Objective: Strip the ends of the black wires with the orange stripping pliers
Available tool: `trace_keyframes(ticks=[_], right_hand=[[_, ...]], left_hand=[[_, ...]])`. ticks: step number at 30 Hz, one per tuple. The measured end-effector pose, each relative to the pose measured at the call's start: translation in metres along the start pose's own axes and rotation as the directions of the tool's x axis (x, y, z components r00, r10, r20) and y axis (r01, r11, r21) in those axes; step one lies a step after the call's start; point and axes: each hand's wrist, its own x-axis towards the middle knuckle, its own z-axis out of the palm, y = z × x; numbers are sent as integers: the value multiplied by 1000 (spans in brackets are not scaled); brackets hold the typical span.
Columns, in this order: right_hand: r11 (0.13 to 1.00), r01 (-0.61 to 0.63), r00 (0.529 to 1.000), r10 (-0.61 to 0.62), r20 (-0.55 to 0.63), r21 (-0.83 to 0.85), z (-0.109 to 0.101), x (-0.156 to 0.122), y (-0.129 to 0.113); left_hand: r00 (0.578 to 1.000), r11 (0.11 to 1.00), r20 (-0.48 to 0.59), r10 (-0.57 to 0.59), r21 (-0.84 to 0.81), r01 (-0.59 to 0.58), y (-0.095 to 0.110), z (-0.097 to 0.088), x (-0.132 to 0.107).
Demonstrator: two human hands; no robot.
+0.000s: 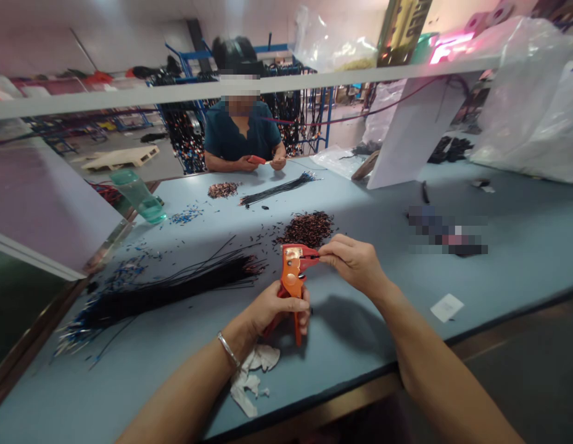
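Note:
My left hand (pixel 284 308) is wrapped round the handles of an orange and red wire stripper (pixel 293 274), held upright above the table. At the red jaws, my right hand (pixel 353 262) pinches a thin black wire (pixel 316 256); most of this wire is hidden by the fingers. Left of the tool lies a long bundle of black wires (pixel 166 290), with blue and bare ends at its near-left end and copper-coloured ends toward the tool. A heap of short black and copper-coloured offcuts (pixel 308 229) is just behind the stripper.
Crumpled white tissue (pixel 253 376) lies by my left wrist. Across the table (pixel 360 394), a co-worker (pixel 242 132) holds a red tool near a smaller wire bundle (pixel 279 188). A greenish bottle (pixel 140 197) stands at left. A white shelf edge (pixel 175 92) spans overhead; a white label (pixel 447 307) lies right.

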Motion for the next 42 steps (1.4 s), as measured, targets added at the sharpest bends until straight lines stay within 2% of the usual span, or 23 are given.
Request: trace_keyframes(ticks=[5, 11, 14, 18, 21, 26, 35, 37, 40, 42], right_hand=[[1000, -25, 1000, 25, 19, 18, 1, 0, -1], [1000, -10, 1000, 11, -10, 28, 2, 0, -3], [999, -40, 999, 40, -23, 23, 4, -1, -4], [996, -83, 996, 85, -33, 33, 8, -3, -3], [992, -118, 993, 119, -21, 49, 11, -4, -1], [989, -130, 991, 132, -31, 65, 12, -1, -2], [981, -173, 983, 177, -39, 90, 8, -1, -3], [980, -188, 980, 192, -46, 71, 6, -1, -2], [973, -224, 969, 229, -96, 60, 2, 0, 1], [969, -239, 963, 246, -114, 69, 1, 1, 1]], left_hand=[[999, 998, -33, -38, 47, 39, -1, -2, 0], [998, 994, -60, -2, 105, 8, -2, 1, 0], [997, 997, -68, 21, 82, -15, -3, 5, 1], [989, 999, -141, 37, 8, -36, -7, 9, 2], [994, 999, -102, 41, -30, -44, -9, 7, 4], [993, 992, -16, 114, -59, -114, -9, 3, 5], [988, 985, 24, 152, -83, -150, -9, 2, 3], [978, 971, -17, 207, -114, -208, -6, 0, 3], [935, 923, -167, 311, -181, -340, 0, -4, 3], [912, 903, -236, 335, -198, -382, 4, -5, 3]])
